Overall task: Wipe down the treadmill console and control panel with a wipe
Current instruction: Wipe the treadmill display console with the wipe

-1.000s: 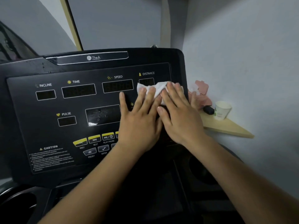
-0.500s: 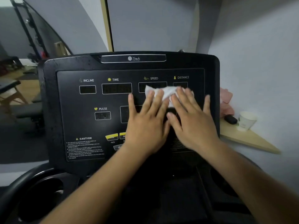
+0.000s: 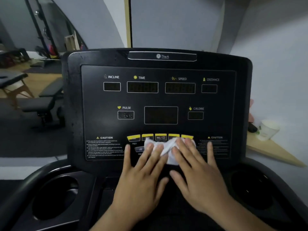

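Dim gym room out at nine o'clock: a padded bench [image 3: 41, 104] and a low table [image 3: 13, 79] on wooden legs, both well apart from the work. Nearer, at seven o'clock, a deep cup holder [image 3: 55, 197] sunk in the black treadmill console [image 3: 73, 114].

Filling the middle, the control panel [image 3: 100, 100], dark in every window: INCLINE through DISTANCE toward twelve o'clock, PULSE and CALORIE beneath.

At six o'clock, left hand [image 3: 141, 180] laid flat, fingers straight and spread, fingertips pressing the left part of a crumpled white wipe [image 3: 166, 149]. Wipe bunched against the row of yellow buttons [image 3: 133, 137], overlapping their lower edge, apparently placed there to clean the keys most often touched.

Just beside it, right hand [image 3: 200, 180] likewise flat, fingers straight and apart, bearing down on the right part of the wipe. Neither hand curled round the cloth; both seemingly used as broad pads to spread pressure over a wide strip.

Judged mid-task: CAUTION labels [image 3: 105, 137] at either side and the lower rim likely yet to be covered. Light pressure probably wise over the keys.

At four o'clock, a second cup holder [image 3: 250, 189]. At three o'clock, a paper cup [image 3: 268, 129] on a wooden corner shelf [image 3: 270, 150], well apart from the wipe.
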The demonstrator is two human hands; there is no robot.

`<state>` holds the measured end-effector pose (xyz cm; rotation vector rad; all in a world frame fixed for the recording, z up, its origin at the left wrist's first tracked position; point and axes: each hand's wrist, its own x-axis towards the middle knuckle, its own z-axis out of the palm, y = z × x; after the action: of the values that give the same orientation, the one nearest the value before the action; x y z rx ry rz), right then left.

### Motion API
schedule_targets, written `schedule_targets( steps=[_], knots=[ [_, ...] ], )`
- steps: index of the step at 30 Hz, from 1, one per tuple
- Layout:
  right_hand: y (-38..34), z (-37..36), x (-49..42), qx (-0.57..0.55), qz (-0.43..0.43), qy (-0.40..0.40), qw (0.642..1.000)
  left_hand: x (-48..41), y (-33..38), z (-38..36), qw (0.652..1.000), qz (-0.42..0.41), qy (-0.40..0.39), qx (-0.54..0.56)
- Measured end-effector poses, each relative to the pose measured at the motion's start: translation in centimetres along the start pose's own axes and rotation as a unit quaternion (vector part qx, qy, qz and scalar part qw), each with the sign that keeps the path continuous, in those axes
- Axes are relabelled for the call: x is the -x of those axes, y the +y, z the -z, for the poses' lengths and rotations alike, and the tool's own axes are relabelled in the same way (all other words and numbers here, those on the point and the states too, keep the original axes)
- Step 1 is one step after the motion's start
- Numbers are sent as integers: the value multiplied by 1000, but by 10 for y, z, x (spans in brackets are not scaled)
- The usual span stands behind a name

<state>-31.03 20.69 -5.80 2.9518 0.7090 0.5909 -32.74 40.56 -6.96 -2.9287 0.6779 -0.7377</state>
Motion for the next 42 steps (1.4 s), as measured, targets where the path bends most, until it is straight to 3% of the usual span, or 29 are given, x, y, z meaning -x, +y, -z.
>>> schedule_targets(
  steps=[7,13,19,23,31,36,42],
  knots=[
    [8,87,-150,7,-57,84,995,-132,-77,71,992,89,82,-48],
    [-28,49,-113,2,-30,82,996,-59,-70,37,993,94,76,11],
    [-85,-12,-26,16,91,10,996,64,-79,-4,997,70,22,11],
    [-91,15,-84,27,92,32,995,40,-108,16,996,75,39,3],
    [-105,93,-219,41,18,92,995,-72,-188,88,978,174,113,-8],
    [-121,51,-171,23,72,103,992,-20,-167,54,978,174,112,28],
    [-148,-19,-62,11,194,12,981,103,-114,1,986,155,31,51]
  ],
)
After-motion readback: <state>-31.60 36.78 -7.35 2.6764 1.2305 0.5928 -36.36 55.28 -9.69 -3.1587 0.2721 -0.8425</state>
